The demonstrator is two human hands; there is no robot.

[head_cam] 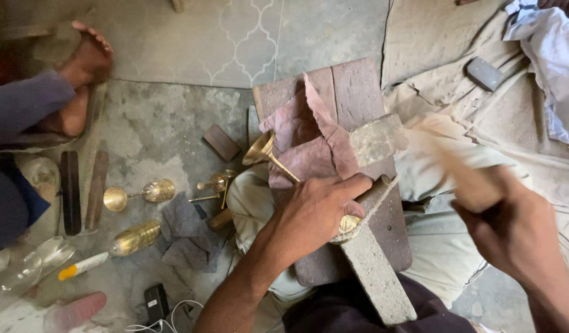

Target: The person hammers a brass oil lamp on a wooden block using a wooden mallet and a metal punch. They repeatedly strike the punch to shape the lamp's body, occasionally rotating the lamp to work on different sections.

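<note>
My left hand [315, 213] grips a brass goblet-shaped piece [266, 151] lying on its side, its stem wrapped in a reddish cloth [309, 142]. The piece rests across a rough L-shaped metal bar [374, 271] on a wooden plank [352, 86]. The goblet's patterned end [348, 224] shows just under my fingers. My right hand [513, 228] is raised at the right, shut on a wooden-handled tool [451, 166] that is blurred by motion.
On the concrete floor at left lie another brass goblet [136, 194], small brass parts [216, 184], a ribbed brass piece [135, 237], a grey rag [186, 231], wooden sticks [70, 191] and a plastic bottle [25, 265]. Another person's bare foot [87, 58] is at top left.
</note>
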